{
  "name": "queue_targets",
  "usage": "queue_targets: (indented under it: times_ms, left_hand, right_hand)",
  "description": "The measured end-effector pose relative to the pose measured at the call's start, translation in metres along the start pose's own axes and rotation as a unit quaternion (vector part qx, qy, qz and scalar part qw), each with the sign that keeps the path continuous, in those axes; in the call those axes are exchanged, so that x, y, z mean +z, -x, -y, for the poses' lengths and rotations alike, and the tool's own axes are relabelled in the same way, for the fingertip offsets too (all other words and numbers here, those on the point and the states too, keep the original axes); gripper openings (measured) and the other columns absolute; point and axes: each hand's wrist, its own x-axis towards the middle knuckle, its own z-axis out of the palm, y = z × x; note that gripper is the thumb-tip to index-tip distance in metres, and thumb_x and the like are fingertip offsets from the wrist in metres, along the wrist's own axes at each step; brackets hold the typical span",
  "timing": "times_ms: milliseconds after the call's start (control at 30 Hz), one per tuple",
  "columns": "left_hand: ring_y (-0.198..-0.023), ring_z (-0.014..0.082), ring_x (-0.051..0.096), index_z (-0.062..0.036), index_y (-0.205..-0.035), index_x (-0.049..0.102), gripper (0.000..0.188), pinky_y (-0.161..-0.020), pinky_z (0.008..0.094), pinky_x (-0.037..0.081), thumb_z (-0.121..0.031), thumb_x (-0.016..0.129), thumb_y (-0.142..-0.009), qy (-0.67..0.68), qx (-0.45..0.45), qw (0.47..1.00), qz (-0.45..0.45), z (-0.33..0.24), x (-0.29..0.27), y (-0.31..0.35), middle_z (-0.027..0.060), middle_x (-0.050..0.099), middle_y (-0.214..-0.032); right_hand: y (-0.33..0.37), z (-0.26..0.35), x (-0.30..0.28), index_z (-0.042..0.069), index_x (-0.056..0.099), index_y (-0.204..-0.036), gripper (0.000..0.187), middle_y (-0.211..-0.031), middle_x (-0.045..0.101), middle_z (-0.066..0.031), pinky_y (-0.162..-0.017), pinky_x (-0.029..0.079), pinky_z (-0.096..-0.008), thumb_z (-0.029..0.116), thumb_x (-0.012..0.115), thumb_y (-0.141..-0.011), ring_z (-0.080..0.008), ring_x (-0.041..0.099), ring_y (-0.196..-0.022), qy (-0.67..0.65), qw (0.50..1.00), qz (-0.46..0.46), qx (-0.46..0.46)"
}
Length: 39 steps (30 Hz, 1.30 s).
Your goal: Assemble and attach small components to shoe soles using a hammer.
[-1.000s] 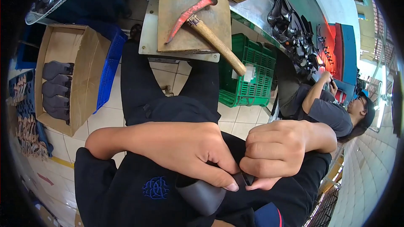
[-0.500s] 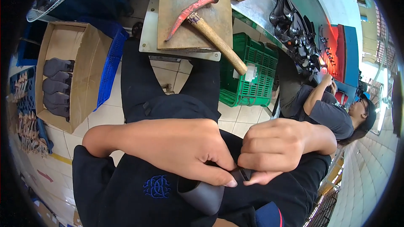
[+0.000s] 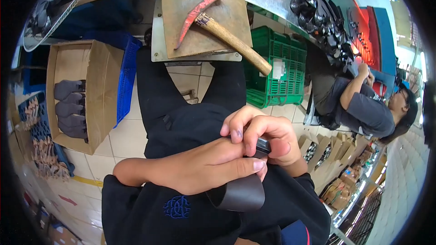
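Note:
A dark brown shoe heel [image 3: 243,193], smooth and leather-like, is held low in front of my chest. Its wide, cupped end hangs below my hands, and a small black squared tip [image 3: 262,147] pokes out above. My left hand [image 3: 206,165] is closed round the narrow part, thumb laid along it; its other fingers are mostly hidden. Beyond it, my right hand [image 3: 270,134] is curled at the tip, thumb on one side and bent fingers on the other. Some right fingers overlap the back of my left hand.
A red-headed hammer [image 3: 231,41] lies on a brown board [image 3: 181,0] ahead. Left stands a cardboard box [image 3: 102,95] of dark heel-shaped pieces. A green crate [image 3: 286,81] sits right of my legs. Black heels [image 3: 318,27] line the bench near a seated person [image 3: 363,104].
My right hand has turned and come in over the left, its fingers now round the black tip. Both hands and the heel are tilted differently, and the view has shifted slightly.

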Motion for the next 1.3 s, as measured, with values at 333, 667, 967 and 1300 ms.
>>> queue_targets:
  times_ms: [333,667,967,1300]
  left_hand:
    - [-0.107,0.0172,0.055,0.0003,-0.115,0.059,0.036,-0.095,0.0296,0.044,-0.031,0.043,-0.108,0.032,-0.056,0.998,0.010,-0.009,0.000,-0.001,0.0094,0.058,-0.110]
    - [-0.106,0.0266,0.058,0.0049,-0.113,0.058,0.027,-0.092,0.0352,0.046,-0.017,0.047,-0.104,-0.134,0.037,0.990,-0.031,-0.014,0.007,-0.003,0.0165,0.059,-0.111]
    - [-0.088,0.0399,0.055,0.0073,-0.104,0.051,0.022,-0.077,0.0432,0.046,-0.009,0.056,-0.090,-0.343,0.103,0.933,-0.036,-0.014,0.002,-0.002,0.0230,0.055,-0.098]
    - [-0.118,0.0316,0.057,0.0055,-0.128,0.051,0.036,-0.101,0.0376,0.044,-0.012,0.048,-0.096,-0.272,0.049,0.954,-0.118,-0.028,0.006,-0.006,0.0209,0.057,-0.125]
  right_hand:
    - [-0.004,-0.010,0.003,-0.002,0.069,-0.092,0.050,-0.104,0.061,-0.0145,-0.097,0.044,-0.0414,0.048,0.061,-0.095,-0.0282,0.057,-0.108,-0.119,0.991,-0.013,-0.061]
    - [-0.009,-0.001,0.000,-0.001,0.069,-0.095,0.051,-0.098,0.070,-0.0161,-0.104,0.034,-0.0507,0.049,0.058,-0.097,-0.0412,0.064,-0.110,0.026,0.992,-0.007,-0.126]
    - [-0.002,0.016,0.003,-0.005,0.072,-0.096,0.036,-0.103,0.072,-0.0266,-0.111,0.019,-0.0611,0.026,0.065,-0.079,-0.0477,0.059,-0.121,0.299,0.936,-0.058,-0.178]
    - [-0.004,0.021,0.011,0.000,0.068,-0.103,0.016,-0.100,0.073,-0.0151,-0.113,0.025,-0.0571,0.004,0.060,-0.090,-0.0453,0.057,-0.124,0.332,0.912,-0.120,-0.209]
